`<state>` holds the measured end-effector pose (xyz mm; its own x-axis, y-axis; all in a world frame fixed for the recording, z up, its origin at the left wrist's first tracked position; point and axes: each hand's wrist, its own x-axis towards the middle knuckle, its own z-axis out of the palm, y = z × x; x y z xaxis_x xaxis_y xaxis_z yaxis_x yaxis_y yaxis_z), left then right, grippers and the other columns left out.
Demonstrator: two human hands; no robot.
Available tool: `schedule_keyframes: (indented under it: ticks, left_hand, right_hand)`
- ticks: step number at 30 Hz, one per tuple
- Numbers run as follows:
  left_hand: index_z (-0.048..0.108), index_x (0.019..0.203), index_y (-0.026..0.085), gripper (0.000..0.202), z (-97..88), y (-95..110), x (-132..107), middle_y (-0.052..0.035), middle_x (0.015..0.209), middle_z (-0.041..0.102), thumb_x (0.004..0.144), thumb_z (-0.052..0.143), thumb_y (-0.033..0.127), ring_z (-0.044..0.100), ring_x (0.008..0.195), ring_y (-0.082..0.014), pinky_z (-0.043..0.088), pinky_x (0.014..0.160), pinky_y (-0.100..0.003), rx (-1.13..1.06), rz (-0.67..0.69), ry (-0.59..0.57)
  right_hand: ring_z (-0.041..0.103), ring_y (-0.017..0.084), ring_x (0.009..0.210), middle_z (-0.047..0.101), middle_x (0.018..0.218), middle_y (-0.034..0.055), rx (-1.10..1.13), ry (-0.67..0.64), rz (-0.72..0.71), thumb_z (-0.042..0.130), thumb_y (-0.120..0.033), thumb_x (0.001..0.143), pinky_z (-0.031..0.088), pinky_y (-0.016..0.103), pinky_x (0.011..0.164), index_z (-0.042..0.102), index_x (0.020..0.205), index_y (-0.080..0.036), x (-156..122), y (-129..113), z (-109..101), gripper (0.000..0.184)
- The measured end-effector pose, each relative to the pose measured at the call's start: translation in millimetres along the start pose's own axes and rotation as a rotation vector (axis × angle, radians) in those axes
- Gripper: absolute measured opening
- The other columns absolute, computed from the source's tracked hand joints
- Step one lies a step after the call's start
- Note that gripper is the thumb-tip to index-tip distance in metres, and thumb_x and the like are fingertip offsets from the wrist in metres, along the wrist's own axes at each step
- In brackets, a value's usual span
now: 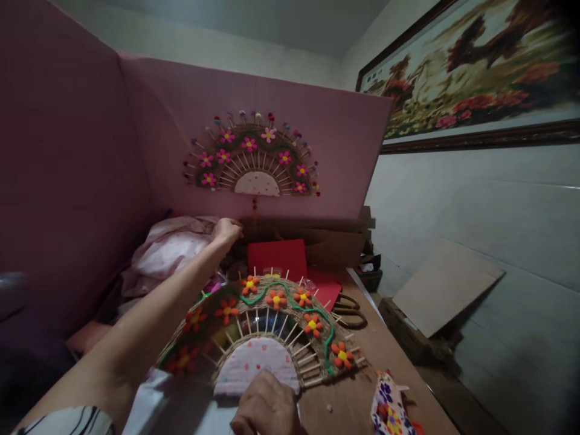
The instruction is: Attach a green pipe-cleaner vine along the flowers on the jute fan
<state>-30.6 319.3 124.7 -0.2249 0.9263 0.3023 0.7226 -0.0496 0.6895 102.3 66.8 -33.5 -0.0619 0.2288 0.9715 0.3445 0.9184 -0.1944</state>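
My left hand [228, 230] is stretched far forward, beside a heap of pale pink spotted cloth [172, 244] and in front of brown cardboard. Its fingers point away and are mostly hidden, so its hold is unclear. My right hand [266, 406] is curled closed at the lower edge of a fan-shaped craft piece [260, 362]; what lies inside the fingers is out of sight. Twine, thin wooden sticks, orange flowers, a green cord and a spotted white half-circle make up this fan. White paper [149, 402] lies under its left side.
A second fan with pink flowers [249, 144] hangs on the pink panel [335, 139]. Scissors [356, 314] and red card [277, 257] lie behind the near fan. Flowered fabric [388, 402] is at the right of the wooden table [362, 350]. Cardboard [446, 284] leans on the wall.
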Motion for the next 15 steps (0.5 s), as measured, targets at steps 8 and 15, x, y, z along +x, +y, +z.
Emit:
schedule_keyframes:
  ticks: [8,15]
  left_hand:
    - [0.052,0.117,0.016,0.036,-61.9,-23.6,-30.5,-0.0149,0.13,0.049,0.089,0.045,0.038,0.034,0.126,-0.0326,0.035,0.095,-0.05,0.224,-0.127,0.471]
    - [0.053,0.116,0.017,0.035,-63.4,-75.8,-38.2,-0.0088,0.116,0.056,0.085,0.056,0.033,0.057,0.101,-0.0219,0.049,0.083,-0.041,0.258,-0.332,0.243]
  right_hand:
    - [0.046,0.012,0.055,0.05,0.055,0.0008,0.099,-0.148,0.033,0.038,-0.028,0.094,0.033,0.025,0.049,0.049,0.07,-0.018,-3.8,-0.2,-9.2,0.029]
    - [0.047,0.013,0.055,0.051,0.056,0.001,0.109,-0.186,-0.006,0.04,-0.025,0.094,0.034,0.025,0.049,0.05,0.072,-0.018,-12.8,6.0,-7.3,0.025]
